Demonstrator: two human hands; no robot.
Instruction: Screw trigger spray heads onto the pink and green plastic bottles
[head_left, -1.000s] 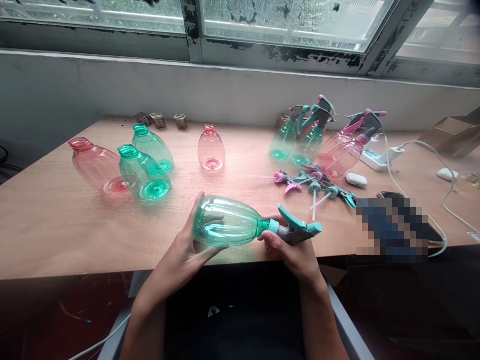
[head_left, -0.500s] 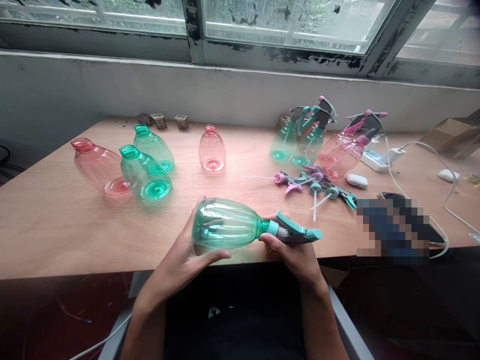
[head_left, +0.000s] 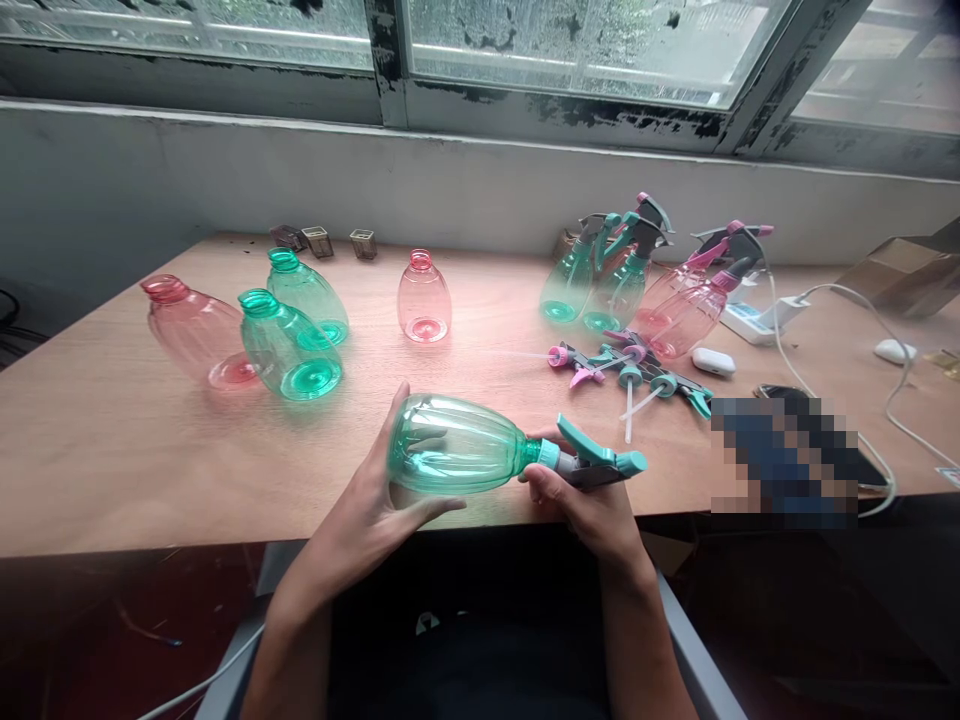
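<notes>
A green spray bottle (head_left: 457,445) lies sideways in the air over the table's front edge, its teal-and-grey spray head (head_left: 600,462) pointing right. My left hand (head_left: 375,500) cups the bottle's base, with the thumb stretched out below it and the other fingers partly hidden behind. Around the teal collar, my right hand (head_left: 577,505) is closed, thumb in front and fingers mostly hidden behind the neck. Beyond the bottle, a pink bottle (head_left: 424,300) without a spray head stands upright.
Headless bottles, two green (head_left: 292,350) and one pink (head_left: 199,335), stand at the left. Right of centre are several assembled spray bottles (head_left: 600,285) and a pile of loose spray heads (head_left: 637,370). Farther right lie a white earbud case (head_left: 713,362), a cable (head_left: 787,350) and a phone (head_left: 832,440).
The bottle has shifted slightly right along with both hands. Its spray head has turned a little, so the trigger stands farther from the body.
</notes>
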